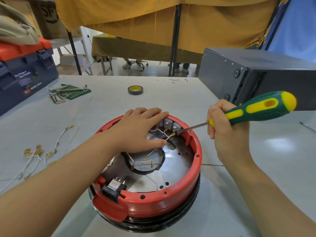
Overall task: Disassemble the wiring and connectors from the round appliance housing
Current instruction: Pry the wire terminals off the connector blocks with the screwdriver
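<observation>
gripping screwdriver (253,108) (right hand (227,132)) tip-down

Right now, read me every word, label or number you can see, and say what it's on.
"SF": cardboard box, partly hidden.
"WING BOX": blue toolbox.
Small white print on the toolbox: too blurred to read.
Pen marks on the table: too small to read.
Housing, screwdriver and tape: no readable text.

Left hand (139,129) is lying flat, palm down, fingers straight and spread forward, forearm reaching in from lower left; right hand (227,129) is curling into a grip, forearm entering from lower right.
</observation>
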